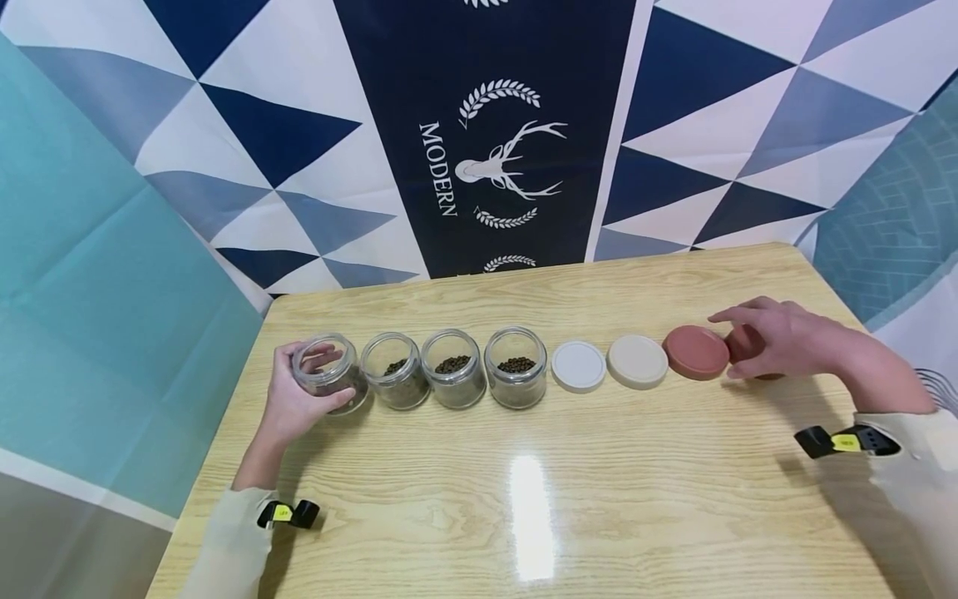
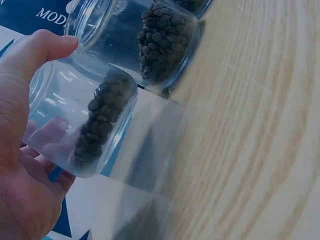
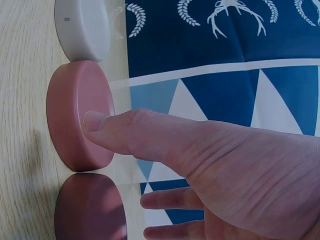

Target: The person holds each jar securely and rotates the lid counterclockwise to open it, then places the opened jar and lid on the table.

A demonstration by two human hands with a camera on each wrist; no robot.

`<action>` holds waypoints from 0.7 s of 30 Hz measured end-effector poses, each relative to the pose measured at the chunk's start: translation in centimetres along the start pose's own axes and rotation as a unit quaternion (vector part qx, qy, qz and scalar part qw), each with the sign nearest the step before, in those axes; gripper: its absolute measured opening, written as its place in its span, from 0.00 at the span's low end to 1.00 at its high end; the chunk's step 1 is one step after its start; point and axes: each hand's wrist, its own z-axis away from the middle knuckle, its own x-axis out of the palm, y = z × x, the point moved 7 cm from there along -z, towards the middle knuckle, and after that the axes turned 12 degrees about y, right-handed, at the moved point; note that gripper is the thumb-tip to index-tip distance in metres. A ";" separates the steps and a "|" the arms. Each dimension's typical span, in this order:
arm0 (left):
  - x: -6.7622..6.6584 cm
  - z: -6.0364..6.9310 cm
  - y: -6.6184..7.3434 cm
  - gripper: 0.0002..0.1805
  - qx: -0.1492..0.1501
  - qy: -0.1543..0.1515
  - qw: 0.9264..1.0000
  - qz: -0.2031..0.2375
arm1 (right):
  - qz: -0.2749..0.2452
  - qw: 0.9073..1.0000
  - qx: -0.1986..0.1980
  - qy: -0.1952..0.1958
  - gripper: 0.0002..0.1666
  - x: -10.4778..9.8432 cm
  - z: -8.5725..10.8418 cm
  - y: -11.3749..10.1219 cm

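At the left end of a row of clear glass jars, my left hand [image 1: 295,399] grips the outermost glass jar [image 1: 346,383], thumb on the near side and fingers round the far side. Small dark pellets [image 2: 102,117] lie in its bottom; its mouth is uncovered. Whether it touches the table I cannot tell. My right hand [image 1: 793,337] hovers at the dark red lid [image 1: 743,343] at the right end, partly hiding it. Its thumb [image 3: 117,132] and fingers are spread apart. Beside that lid lies a lighter red lid [image 1: 696,352].
Next to the held jar stand a second jar [image 1: 397,378], a third jar [image 1: 453,374] and a fourth jar [image 1: 516,374], all holding dark pellets. A white lid [image 1: 579,366] and a cream lid [image 1: 638,361] continue the row on the wooden table [image 1: 419,499]. Patterned cloth [image 1: 299,150] hangs behind.
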 end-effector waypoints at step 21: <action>0.5 0.4 -2.2 0.54 -0.067 -0.034 0.995 -0.061 | 0.006 1.000 -0.004 0.001 0.53 0.1 0.3 -0.2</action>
